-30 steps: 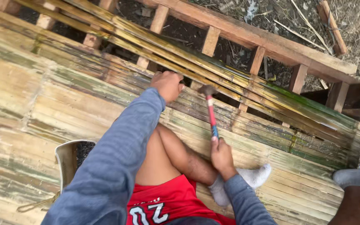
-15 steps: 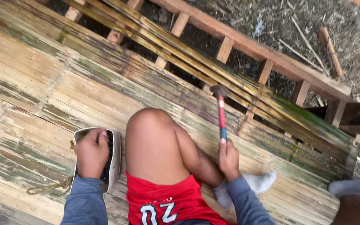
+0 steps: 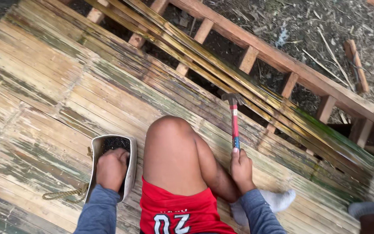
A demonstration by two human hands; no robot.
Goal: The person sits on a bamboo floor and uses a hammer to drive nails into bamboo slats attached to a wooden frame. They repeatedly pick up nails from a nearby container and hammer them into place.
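the left hand (image 3: 111, 168) is down inside a small metal tin (image 3: 109, 167), so its fingers are hidden and you cannot tell if its grip is spread or holding something. the dark stuff in the tin is too small to make out. the tin sits on the bamboo floor (image 3: 44, 91) beside the bent knee (image 3: 172, 147). the right hand (image 3: 241, 167) has its grip wrapped tight around the hammer (image 3: 234, 121) handle. the hammer stands up, its head over the slats. a rope (image 3: 63, 194) lies by the tin.
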